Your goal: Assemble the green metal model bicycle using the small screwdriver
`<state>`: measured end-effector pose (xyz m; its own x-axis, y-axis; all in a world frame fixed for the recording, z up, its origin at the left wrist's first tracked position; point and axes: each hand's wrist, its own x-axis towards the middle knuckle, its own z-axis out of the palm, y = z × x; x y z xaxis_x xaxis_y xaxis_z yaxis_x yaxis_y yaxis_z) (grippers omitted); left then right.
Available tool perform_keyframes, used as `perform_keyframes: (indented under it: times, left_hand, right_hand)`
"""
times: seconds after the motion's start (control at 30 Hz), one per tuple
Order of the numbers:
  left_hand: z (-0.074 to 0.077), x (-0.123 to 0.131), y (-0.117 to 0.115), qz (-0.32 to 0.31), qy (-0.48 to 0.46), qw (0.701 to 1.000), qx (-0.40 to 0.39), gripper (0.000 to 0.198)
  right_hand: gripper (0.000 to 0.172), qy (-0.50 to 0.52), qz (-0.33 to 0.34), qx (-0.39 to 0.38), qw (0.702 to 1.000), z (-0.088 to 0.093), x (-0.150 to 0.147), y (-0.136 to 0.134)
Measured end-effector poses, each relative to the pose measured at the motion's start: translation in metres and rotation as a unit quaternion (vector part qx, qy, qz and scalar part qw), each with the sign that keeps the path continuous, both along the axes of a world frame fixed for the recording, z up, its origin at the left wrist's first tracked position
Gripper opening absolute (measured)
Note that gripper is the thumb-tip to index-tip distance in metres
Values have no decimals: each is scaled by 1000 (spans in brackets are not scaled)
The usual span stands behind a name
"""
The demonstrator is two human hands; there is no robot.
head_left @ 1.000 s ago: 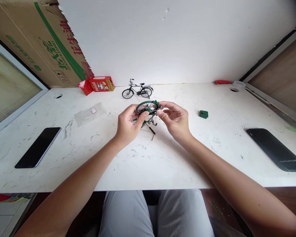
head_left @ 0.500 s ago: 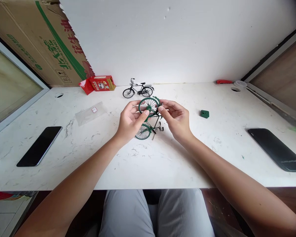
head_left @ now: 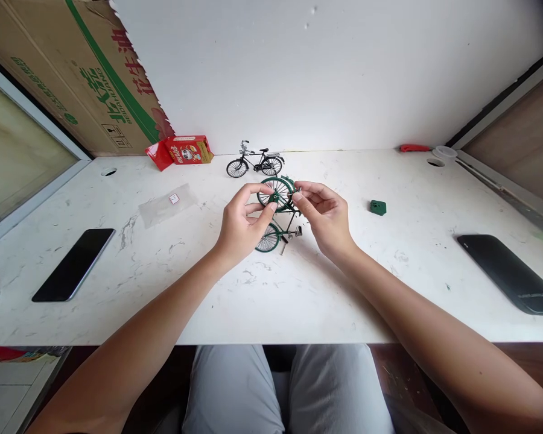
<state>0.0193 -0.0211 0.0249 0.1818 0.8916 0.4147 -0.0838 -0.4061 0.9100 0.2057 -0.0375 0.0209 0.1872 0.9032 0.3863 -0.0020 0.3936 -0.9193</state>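
A green model bicycle [head_left: 268, 239] is held up over the table between my hands, one wheel above the other. My left hand [head_left: 239, 223] is at its upper wheel [head_left: 266, 183], thumb and index finger closed around a small part near the hub. On the other side, my right hand [head_left: 328, 211] pinches the bicycle beside that wheel, where a thin metal piece shows at the fingertips; its exact kind is too small to tell. Pedals and a kickstand stick out lower down. Behind the hands a black model bicycle [head_left: 256, 164] stands upright.
A small green plastic piece [head_left: 377, 207] lies to the right. Phone [head_left: 73, 265] and clear bag [head_left: 169, 205] are on the left, a red box [head_left: 190, 149] behind them. At right lie a black pouch-like object [head_left: 509, 271] and a red tool [head_left: 415, 147].
My left index finger has come from behind the upper wheel to its near side at the hub. The green bicycle has shifted slightly right; my right hand keeps its pinch.
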Motion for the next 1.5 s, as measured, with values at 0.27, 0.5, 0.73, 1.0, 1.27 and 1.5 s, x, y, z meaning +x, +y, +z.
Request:
perform_keyframes:
  times: [0.27,0.5,0.73,1.0,1.27,1.5]
  left_hand:
    - [3,0,2,9,-21,998,-58,36]
    - [13,-9,9,-28,-21,984,-175,39]
    - [20,-35,37,-104,-96,952,-270,45]
    - [32,-64,58,-93,-121,949,-275,37]
    - [28,-78,70,-60,-161,949,-265,36]
    - [13,-76,75,-50,-134,949,-280,42]
  right_hand:
    - [42,16,-1,-14,1000,-3,0,2]
    - [42,6,23,-31,999,-2,2,2]
    - [45,-74,28,-69,994,-4,12,9]
    - [22,-334,25,-37,942,-17,12,8]
    - [26,-356,73,-14,932,-12,16,6]
    - [14,-449,326,-60,830,13,28,0]
